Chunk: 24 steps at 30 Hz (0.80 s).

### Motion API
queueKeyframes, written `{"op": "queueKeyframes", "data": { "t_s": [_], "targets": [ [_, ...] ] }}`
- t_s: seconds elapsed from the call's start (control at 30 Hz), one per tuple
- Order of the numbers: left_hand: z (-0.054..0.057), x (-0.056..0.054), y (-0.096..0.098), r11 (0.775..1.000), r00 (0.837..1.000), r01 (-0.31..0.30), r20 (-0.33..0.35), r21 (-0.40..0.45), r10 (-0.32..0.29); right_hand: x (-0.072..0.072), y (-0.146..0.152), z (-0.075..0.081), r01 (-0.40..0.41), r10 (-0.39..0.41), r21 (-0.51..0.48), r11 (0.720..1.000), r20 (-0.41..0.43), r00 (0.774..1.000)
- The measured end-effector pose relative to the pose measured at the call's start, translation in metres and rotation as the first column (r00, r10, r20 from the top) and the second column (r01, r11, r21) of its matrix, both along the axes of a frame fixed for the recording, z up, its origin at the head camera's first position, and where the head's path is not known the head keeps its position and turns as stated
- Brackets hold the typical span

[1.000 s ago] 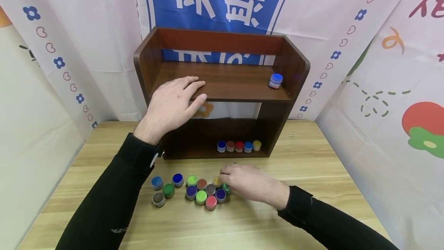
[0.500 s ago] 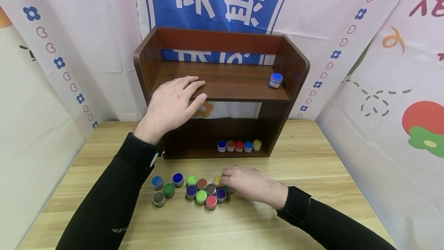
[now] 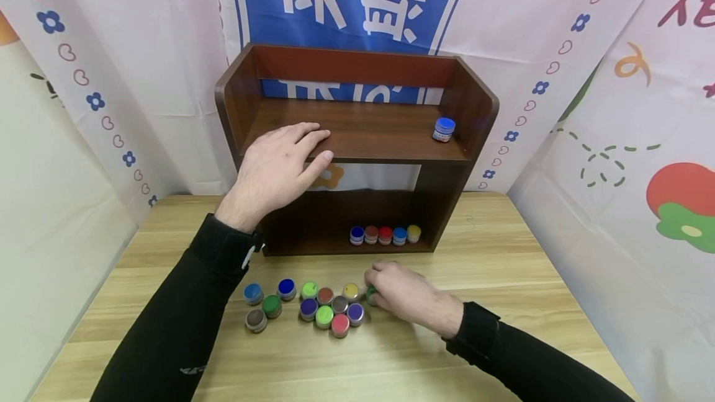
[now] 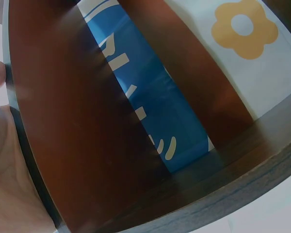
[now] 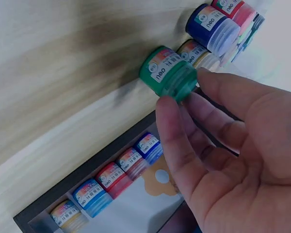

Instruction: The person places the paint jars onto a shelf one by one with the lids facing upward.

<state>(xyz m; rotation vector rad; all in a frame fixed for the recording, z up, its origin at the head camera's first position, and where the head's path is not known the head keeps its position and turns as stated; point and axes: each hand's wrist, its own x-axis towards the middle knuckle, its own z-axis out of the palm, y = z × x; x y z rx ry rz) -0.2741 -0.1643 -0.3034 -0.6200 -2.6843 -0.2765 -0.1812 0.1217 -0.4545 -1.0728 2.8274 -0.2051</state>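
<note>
Fingers [image 5: 173, 133] of right hand [image 3: 404, 293] pinch green jar [image 5: 168, 73]; shelf [image 3: 368, 135] lies beyond them; left hand [image 3: 276, 169], farther from jar, rests on shelf, fingers relaxed.

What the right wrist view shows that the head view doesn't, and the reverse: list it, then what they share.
Only the right wrist view: the label on the green jar, and the palm side of the right hand.

Only the head view: the left hand at the rack, and both black sleeves.

Both: the right hand holding the green jar, the five jars on the lower shelf, and the table.
</note>
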Motion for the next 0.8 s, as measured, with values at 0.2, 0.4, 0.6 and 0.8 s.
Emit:
{"op": "queueKeyframes", "data": {
  "t_s": [0.2, 0.4, 0.6, 0.8],
  "targets": [
    [-0.0005, -0.0002, 0.0002, 1.000, 1.000, 0.003, -0.007, 0.002, -0.003, -0.0018, 0.0048, -0.0024, -0.016, 0.015, -0.037, 0.999, -0.027, 1.000],
    [-0.0004, 0.0000, -0.0003, 1.000, 1.000, 0.002, -0.004, 0.005, -0.002, -0.0049, 0.0096, -0.0004, -0.098, 0.097, -0.057, 0.993, -0.033, 0.995],
    [0.0001, 0.0001, -0.0005, 1.000, 1.000, -0.001, 0.004, 0.002, 0.001, -0.0047, 0.0099, -0.0053, -0.117, 0.118, -0.051, 0.992, 0.006, 0.993],
    [0.0003, 0.0000, 0.0000, 1.000, 1.000, -0.001, 0.008, 0.002, 0.001, -0.0034, 0.0092, -0.0071, -0.111, 0.112, -0.061, 0.992, 0.010, 0.994]
  ]
}}
